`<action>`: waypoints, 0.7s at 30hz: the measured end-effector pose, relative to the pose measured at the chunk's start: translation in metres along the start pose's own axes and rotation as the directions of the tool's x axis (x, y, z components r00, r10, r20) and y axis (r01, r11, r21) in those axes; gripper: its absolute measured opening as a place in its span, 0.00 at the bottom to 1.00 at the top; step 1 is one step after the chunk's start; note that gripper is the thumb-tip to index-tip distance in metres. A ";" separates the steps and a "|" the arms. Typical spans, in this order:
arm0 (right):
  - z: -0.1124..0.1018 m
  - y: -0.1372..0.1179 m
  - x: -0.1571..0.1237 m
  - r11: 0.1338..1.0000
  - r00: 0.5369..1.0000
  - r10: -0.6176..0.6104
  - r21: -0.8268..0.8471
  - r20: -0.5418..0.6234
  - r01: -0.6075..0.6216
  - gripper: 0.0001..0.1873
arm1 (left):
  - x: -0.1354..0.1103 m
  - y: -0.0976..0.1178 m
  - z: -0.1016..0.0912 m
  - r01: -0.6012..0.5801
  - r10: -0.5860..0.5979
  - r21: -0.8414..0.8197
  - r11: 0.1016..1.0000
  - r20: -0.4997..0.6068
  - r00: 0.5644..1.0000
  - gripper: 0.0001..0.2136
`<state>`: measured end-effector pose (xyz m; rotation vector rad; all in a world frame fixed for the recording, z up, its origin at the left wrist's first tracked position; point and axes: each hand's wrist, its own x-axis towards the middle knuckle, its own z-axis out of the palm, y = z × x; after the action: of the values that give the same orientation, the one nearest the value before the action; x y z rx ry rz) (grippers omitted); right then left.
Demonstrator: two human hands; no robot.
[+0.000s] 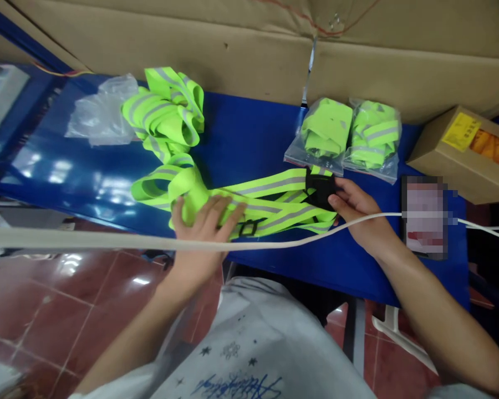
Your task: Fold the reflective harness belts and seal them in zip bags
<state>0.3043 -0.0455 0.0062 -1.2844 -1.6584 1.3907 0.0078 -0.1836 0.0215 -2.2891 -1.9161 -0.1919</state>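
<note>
A neon-yellow reflective strap with grey stripes lies stretched in several bands across the blue table. My left hand rests on its looped left part, fingers spread over the fabric. At the strap's right end, my right hand pinches a black plastic buckle between thumb and fingers. Near my left hand, a small black slider sits on the lower band. Behind the left end lies a loose heap of the same strap. A white cable crosses in front of my left wrist and the strap.
Two clear bags of folded neon straps, one on the left and one on the right, lie at the back. Crumpled clear plastic is at left. A cardboard box and a blurred-out phone-like device are at right.
</note>
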 end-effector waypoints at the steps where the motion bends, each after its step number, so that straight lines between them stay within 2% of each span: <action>1: -0.001 -0.001 0.001 1.000 1.000 0.007 0.019 -0.010 -0.007 0.22 | -0.002 -0.009 0.000 0.034 -0.034 0.029 0.999 -0.017 0.999 0.24; 4: -0.005 -0.002 0.001 1.000 0.999 0.022 -0.010 -0.030 -0.022 0.21 | -0.008 -0.043 0.009 0.114 -0.104 0.096 0.989 -0.101 0.989 0.24; 7: -0.007 0.002 0.001 0.985 0.997 -0.017 -0.170 -0.070 0.005 0.22 | -0.018 -0.078 0.023 0.248 -0.236 0.075 0.966 -0.141 0.962 0.19; 10: -0.013 0.006 0.004 0.945 0.987 -0.084 -0.324 -0.139 0.035 0.24 | -0.029 -0.099 0.024 0.364 -0.354 0.031 0.931 -0.165 0.921 0.16; 12: -0.017 0.006 0.006 0.924 0.983 -0.120 -0.378 -0.140 0.059 0.24 | -0.029 -0.097 0.013 0.340 -0.331 -0.013 0.940 -0.259 0.907 0.15; 14: -0.019 0.002 0.006 0.905 0.983 -0.141 -0.418 -0.114 0.081 0.23 | -0.019 -0.085 -0.002 0.237 -0.262 -0.110 0.965 -0.380 0.887 0.19; 16: -0.019 -0.004 0.005 0.885 0.984 -0.145 -0.458 -0.104 0.082 0.21 | 0.002 -0.069 -0.013 0.110 -0.197 -0.208 0.972 -0.462 0.865 0.24; 18: -0.018 -0.010 0.003 0.871 0.983 -0.137 -0.487 -0.122 0.061 0.19 | 0.031 -0.060 -0.016 0.112 -0.196 -0.230 0.967 -0.386 0.902 0.32; 20: -0.017 -0.014 0.002 0.863 0.981 -0.116 -0.505 -0.153 0.023 0.17 | 0.057 -0.063 -0.011 0.284 -0.315 -0.176 0.943 -0.187 0.930 0.44; 21: -0.017 -0.015 0.002 0.860 0.981 -0.099 -0.511 -0.167 0.000 0.17 | 0.067 -0.069 -0.007 0.390 -0.404 -0.159 0.907 -0.068 0.912 0.46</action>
<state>0.3142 -0.0368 0.0243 -1.5884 -1.9822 0.7826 -0.0485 -0.1084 0.0437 -1.8919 -2.3627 -0.4942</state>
